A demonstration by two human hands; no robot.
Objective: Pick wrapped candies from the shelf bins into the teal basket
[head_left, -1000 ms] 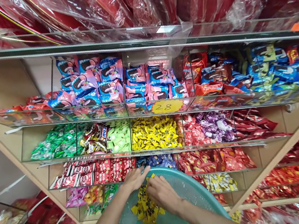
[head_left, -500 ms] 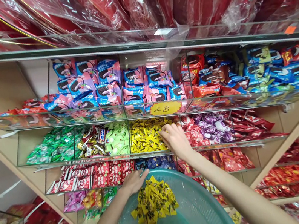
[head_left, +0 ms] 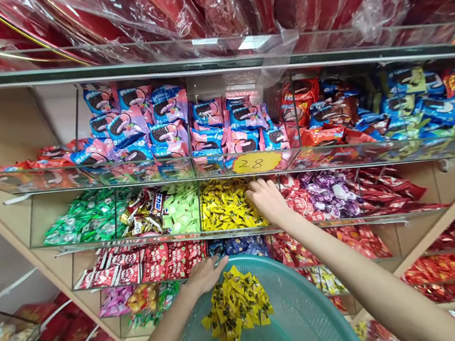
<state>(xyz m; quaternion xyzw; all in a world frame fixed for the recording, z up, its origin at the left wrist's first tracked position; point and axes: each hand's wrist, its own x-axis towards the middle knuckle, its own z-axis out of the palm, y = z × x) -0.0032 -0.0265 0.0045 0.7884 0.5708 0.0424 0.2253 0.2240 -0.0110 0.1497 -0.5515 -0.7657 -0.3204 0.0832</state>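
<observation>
Vs 1.0 s ago: right hand (head_left: 266, 202) was down in the basket (head_left: 297, 313), at the yellow candies there; now it is above and beyond the basket, at the right part of the yellow bin (head_left: 227, 204). Pile (head_left: 239, 305) in the basket looks bigger and wider than 1.0 s ago, about same as 0.5 s ago. Right hand was already at the bin 0.5 s ago; fingers now lower and farther into the candies, tips partly hidden. Left hand (head_left: 205, 275) same spot, on the basket's far rim, left part. View shifted slightly. Pile: small yellow wrapped pieces, dark print, pointed wrapper ends, loose heap, angles all mixed, on the basket's far inner side, left of its middle. Basket: green-teal, round, plastic, perforated wall, smooth rim, some bare floor right of and nearer than the pile. Hands: left closed on the rim, fingers fairly straight, underside not visible; right half-curled, palm down, whether it has any candy can't tell. Beyond the basket: green candies (head_left: 82, 218) far left, purple candies (head_left: 331, 194) far right, price tag (head_left: 256, 162) with "28" higher up, biscuit packs (head_left: 128, 126) above that row.
</observation>
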